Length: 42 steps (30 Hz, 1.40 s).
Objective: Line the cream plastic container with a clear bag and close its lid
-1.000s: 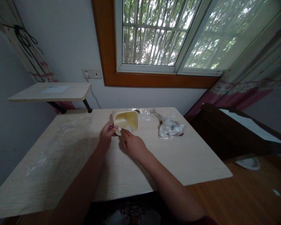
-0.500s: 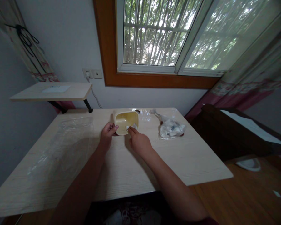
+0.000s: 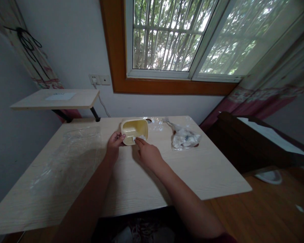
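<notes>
Crosswise before us lies the tub [image 3: 135, 126], our left fingers [image 3: 121, 138] gripping its left end, right fingers [image 3: 141, 141] pressing tissue [image 3: 143, 137] at its near side.

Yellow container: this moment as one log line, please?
Left grip: holds yellow container; right grip: white tissue at its near side; at right: clear bag

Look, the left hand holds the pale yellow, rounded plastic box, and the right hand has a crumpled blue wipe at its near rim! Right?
Not blue: the head view shows a crumpled white wipe. The left hand holds the pale yellow, rounded plastic box, and the right hand has the wipe at its near rim.
</notes>
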Each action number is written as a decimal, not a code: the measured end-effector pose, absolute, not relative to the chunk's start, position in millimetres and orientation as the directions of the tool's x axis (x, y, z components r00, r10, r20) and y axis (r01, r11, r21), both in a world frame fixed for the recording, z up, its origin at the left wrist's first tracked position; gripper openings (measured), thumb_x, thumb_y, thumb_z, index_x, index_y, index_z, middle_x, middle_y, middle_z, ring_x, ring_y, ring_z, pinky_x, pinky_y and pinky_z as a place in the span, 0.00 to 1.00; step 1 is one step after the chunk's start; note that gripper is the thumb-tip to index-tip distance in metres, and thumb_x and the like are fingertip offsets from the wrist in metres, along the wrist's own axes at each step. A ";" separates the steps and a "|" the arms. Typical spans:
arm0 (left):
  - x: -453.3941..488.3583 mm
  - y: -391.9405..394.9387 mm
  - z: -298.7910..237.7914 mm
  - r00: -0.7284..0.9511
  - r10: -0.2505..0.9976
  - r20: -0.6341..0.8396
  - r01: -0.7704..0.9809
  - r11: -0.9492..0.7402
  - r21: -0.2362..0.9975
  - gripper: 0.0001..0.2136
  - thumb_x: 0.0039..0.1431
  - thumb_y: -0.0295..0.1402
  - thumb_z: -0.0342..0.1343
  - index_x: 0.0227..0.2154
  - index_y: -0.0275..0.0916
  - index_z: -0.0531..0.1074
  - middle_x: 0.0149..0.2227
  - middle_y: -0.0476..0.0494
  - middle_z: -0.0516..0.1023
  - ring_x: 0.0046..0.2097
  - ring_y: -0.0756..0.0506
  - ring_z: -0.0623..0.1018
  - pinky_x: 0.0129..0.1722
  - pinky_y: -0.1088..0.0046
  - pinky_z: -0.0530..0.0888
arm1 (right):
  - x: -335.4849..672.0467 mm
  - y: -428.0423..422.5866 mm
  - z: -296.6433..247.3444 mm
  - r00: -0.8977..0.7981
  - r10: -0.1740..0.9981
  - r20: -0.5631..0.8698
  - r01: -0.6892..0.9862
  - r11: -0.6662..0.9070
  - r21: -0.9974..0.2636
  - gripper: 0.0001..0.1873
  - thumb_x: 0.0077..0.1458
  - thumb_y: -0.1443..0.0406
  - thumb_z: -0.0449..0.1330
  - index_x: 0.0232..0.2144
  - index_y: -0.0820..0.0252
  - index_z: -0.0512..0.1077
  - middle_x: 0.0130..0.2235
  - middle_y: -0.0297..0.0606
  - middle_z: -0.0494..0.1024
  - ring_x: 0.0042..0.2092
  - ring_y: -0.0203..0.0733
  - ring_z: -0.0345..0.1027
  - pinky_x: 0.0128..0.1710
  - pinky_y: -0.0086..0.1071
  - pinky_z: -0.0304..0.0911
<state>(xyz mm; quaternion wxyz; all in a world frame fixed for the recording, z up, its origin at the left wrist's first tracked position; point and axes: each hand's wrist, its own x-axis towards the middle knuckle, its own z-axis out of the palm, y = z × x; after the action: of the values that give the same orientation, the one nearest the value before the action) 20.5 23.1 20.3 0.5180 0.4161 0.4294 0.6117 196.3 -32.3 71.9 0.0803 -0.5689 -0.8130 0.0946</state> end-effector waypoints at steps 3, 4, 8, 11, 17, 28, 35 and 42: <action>19.8 22.9 21.7 -0.122 0.990 0.070 -0.272 -0.101 0.957 0.19 0.47 0.46 0.69 0.30 0.38 0.69 0.26 0.53 0.72 0.27 0.50 0.74 0.26 0.76 0.74 | 204.0 -28.7 71.0 -0.283 0.959 0.005 0.941 0.279 -0.192 0.34 0.61 0.66 0.51 0.69 0.59 0.59 0.71 0.44 0.60 0.55 0.51 0.75 0.52 0.44 0.73; 19.8 22.8 22.1 -0.118 0.990 0.071 -0.270 -0.101 0.958 0.19 0.47 0.46 0.69 0.30 0.38 0.68 0.26 0.53 0.71 0.27 0.50 0.74 0.26 0.76 0.74 | 205.4 -28.1 70.8 -0.267 0.964 0.000 0.948 0.263 -0.180 0.34 0.61 0.67 0.50 0.69 0.59 0.59 0.71 0.44 0.60 0.55 0.51 0.76 0.51 0.45 0.73; 20.2 22.6 21.9 -0.108 0.991 0.073 -0.257 -0.099 0.961 0.19 0.48 0.46 0.69 0.30 0.39 0.68 0.26 0.53 0.72 0.28 0.50 0.74 0.27 0.76 0.74 | 202.5 -30.0 71.1 -0.262 0.965 -0.013 0.949 0.255 -0.187 0.33 0.62 0.67 0.50 0.69 0.58 0.59 0.71 0.45 0.60 0.55 0.51 0.75 0.52 0.43 0.73; 20.6 22.9 19.5 -0.110 0.990 0.084 -0.241 -0.108 0.964 0.19 0.47 0.47 0.69 0.30 0.39 0.68 0.26 0.53 0.70 0.27 0.50 0.74 0.27 0.75 0.74 | 193.7 -33.1 71.7 -0.322 0.947 0.016 0.921 0.317 -0.225 0.32 0.63 0.66 0.49 0.69 0.58 0.59 0.71 0.44 0.61 0.55 0.49 0.76 0.52 0.42 0.73; 20.8 23.9 16.0 -0.093 0.992 0.088 -0.230 -0.107 0.967 0.20 0.48 0.47 0.69 0.30 0.38 0.69 0.26 0.52 0.72 0.27 0.51 0.73 0.27 0.77 0.73 | 182.1 -32.7 74.3 -0.433 0.899 0.062 0.857 0.432 -0.280 0.32 0.63 0.66 0.49 0.68 0.58 0.60 0.69 0.41 0.65 0.58 0.46 0.73 0.56 0.38 0.70; 19.8 22.3 20.0 -0.099 0.992 0.079 -0.248 -0.101 0.964 0.20 0.48 0.48 0.69 0.30 0.38 0.68 0.27 0.51 0.72 0.28 0.49 0.75 0.28 0.73 0.77 | 199.9 -17.4 79.3 -0.286 0.958 -0.015 0.954 0.283 -0.099 0.27 0.64 0.69 0.48 0.63 0.54 0.68 0.62 0.45 0.74 0.50 0.50 0.78 0.48 0.40 0.72; 20.4 21.1 20.3 -0.068 0.994 0.085 -0.231 -0.099 0.968 0.19 0.49 0.47 0.68 0.30 0.38 0.68 0.27 0.52 0.72 0.28 0.50 0.74 0.27 0.74 0.76 | 189.2 -9.5 86.4 -0.431 0.902 -0.031 0.896 0.424 -0.131 0.23 0.64 0.69 0.51 0.59 0.53 0.72 0.54 0.44 0.81 0.51 0.48 0.78 0.48 0.36 0.70; 20.2 21.8 19.2 -0.085 0.993 0.080 -0.232 -0.098 0.968 0.20 0.49 0.48 0.68 0.29 0.39 0.67 0.26 0.52 0.72 0.28 0.49 0.74 0.27 0.73 0.77 | 180.3 0.0 95.0 -0.413 0.909 -0.054 0.907 0.406 -0.107 0.19 0.65 0.67 0.52 0.52 0.54 0.78 0.48 0.47 0.83 0.48 0.51 0.79 0.46 0.38 0.71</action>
<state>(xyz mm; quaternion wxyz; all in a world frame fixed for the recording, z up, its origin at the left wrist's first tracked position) 20.2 21.8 19.2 0.5137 0.4397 0.4328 0.5962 180.3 0.0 95.0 0.0062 -0.5415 -0.8385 0.0599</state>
